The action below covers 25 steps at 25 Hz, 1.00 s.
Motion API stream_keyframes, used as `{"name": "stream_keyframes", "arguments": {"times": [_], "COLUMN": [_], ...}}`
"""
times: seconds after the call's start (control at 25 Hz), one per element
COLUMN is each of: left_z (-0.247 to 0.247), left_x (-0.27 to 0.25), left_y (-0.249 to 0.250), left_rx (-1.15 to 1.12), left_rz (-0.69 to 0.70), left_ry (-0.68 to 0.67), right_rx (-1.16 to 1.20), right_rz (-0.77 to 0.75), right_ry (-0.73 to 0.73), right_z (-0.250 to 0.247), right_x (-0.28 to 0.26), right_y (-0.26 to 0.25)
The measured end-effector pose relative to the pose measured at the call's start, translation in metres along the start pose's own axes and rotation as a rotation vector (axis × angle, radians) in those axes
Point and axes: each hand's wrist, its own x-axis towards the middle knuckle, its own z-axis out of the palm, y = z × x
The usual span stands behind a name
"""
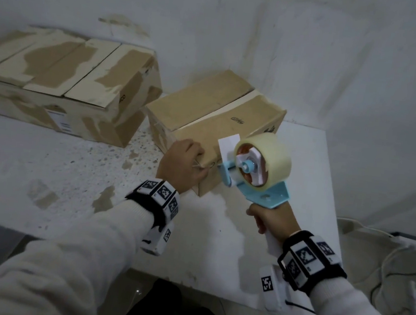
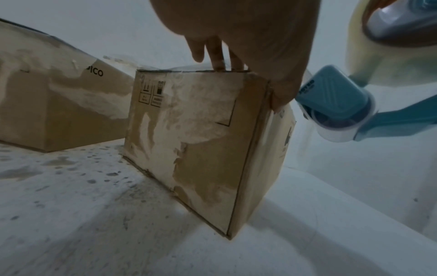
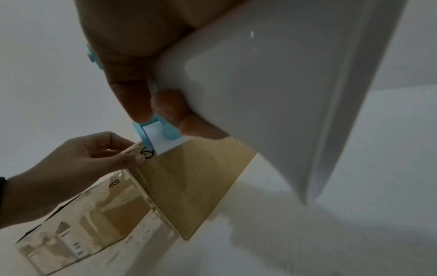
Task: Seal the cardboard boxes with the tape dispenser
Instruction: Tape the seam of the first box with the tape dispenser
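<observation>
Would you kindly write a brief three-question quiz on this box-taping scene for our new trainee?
1. True or false: the right hand grips the tape dispenser by its handle.
2. Which box does the left hand touch? A) the nearer box B) the farther box
3. Fill in: the dispenser's frame is light ____.

Key: 1 true; 2 A, at its near top corner; 3 blue.

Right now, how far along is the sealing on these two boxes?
Done: nothing I can confirm; the larger box only shows torn tape patches, its top seam a dark line. In hand: the right hand grips the blue tape dispenser at the smaller box, near corner; the left hand holds that corner. Left: running tape along the smaller box's top seam, then probably the larger box.
</observation>
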Motion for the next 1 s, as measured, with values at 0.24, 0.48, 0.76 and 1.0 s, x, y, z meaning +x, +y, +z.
{"name": "stream_keyframes", "arguments": {"times": [0.24,0.48,0.76,1.0], "left_z": [-0.011,-0.003,-0.040,-0.090], "left_x": [0.002,0.007,0.021,0.069], "left_y": [0.002,0.012,-0.012,-0.016], "left_rx": [-0.005,0.264,0.188,-0.001], "left_rz": [0.007,-0.026,0.045,-0.321], "left_ry": [-0.020,-0.031,-0.364,-0.573], "right_rx": [0.023,0.092,0.117,0.146], "right_rz": [0.035,-0.040,-0.126,-0.204], "right_ry": [-0.024,0.056,0.061,0.079], "right_z": [-0.009,-0.004,0.003,0.014], "right_x": [0.000,0.000,0.021,0.037], "right_y": [0.005,-0.010,-0.053,-0.086]}}
